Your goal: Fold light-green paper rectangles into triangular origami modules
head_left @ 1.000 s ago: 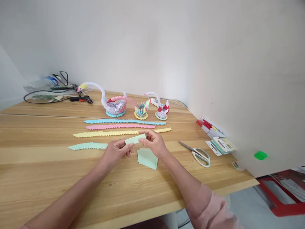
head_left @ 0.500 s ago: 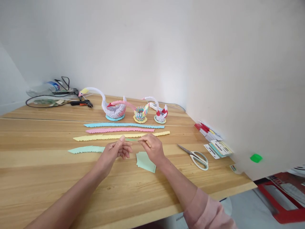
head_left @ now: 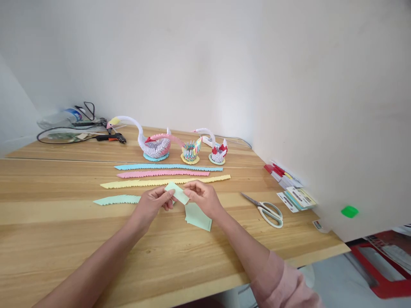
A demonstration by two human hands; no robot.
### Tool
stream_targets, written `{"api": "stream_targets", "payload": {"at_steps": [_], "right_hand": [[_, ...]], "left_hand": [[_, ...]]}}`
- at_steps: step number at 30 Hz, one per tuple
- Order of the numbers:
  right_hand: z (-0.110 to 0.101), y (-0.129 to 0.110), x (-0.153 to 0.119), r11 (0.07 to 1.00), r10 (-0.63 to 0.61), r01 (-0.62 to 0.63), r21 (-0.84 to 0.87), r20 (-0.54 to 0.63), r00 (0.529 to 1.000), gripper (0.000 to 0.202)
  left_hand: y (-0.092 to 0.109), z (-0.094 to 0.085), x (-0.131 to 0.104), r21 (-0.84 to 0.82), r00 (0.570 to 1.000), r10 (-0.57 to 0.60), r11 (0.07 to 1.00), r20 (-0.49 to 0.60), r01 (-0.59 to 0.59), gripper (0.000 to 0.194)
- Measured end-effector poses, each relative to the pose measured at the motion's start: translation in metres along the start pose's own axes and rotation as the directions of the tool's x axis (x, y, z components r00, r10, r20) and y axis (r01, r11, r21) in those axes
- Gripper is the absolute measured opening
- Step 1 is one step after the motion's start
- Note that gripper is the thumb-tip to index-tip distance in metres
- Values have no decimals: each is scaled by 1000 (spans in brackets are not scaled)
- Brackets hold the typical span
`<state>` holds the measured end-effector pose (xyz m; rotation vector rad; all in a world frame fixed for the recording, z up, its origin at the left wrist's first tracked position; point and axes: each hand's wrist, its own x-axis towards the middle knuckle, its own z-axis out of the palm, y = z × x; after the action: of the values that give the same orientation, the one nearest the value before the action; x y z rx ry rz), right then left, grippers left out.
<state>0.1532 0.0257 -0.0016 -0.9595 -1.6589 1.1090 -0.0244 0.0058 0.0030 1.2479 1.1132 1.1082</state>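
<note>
The left hand point(head_left: 150, 205) and right hand point(head_left: 204, 198) are close together, each pinching with thumb point(head_left: 167, 196) and bent fingers point(head_left: 192, 184); both forearms point(head_left: 105, 256) slant forward and inward.

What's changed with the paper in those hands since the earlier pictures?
The green piece has been turned: first it sloped up to the right, then showed nearly edge-on; now its broader face shows, sloping down to the right. The left hand and right hand both pinch it now. The green sheets below, the scissors and the paper swans stayed put.
</note>
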Motion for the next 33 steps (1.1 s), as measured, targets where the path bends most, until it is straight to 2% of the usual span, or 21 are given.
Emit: {"api": "stream_targets", "payload": {"at_steps": [3, 7, 13, 17, 20, 26, 30, 33], "right_hand": [[5, 1, 0, 999, 10, -11, 42, 7, 1000, 21], [7, 0, 0, 999, -29, 30, 14, -40, 999, 20], [10, -1, -1, 995, -96, 96, -14, 9, 995, 21], [12, -4, -5, 976, -180, 179, -128, 0, 984, 10], [9, -7, -7, 949, -209, 215, -229, 51, 977, 6], [-3, -3, -5, 974, -172, 182, -139, 82, 982, 19], [-1, -1, -4, 961, -196, 212, -180, 99, 975, 21], [2, -1, -4, 950, -221, 241, -199, 117, 968, 25]], "left_hand": [[-1, 1, -1, 6, 1000, 11, 1000, 6, -11, 29], [-3, -1, 0, -86, 1000, 2, 996, 26, 0, 29], [-2, -3, 2, -201, 999, 13, 980, 33, -6, 29], [-3, -3, 2, -203, 999, -3, 979, 33, 10, 24], [-5, -3, 2, -166, 999, -38, 985, 20, 41, 22], [-7, -5, 3, -197, 996, -78, 977, 46, 86, 23], [-7, -2, 1, -188, 995, -82, 978, 58, 92, 22], [-5, 0, 0, -245, 994, -69, 965, 81, 87, 21]]}}
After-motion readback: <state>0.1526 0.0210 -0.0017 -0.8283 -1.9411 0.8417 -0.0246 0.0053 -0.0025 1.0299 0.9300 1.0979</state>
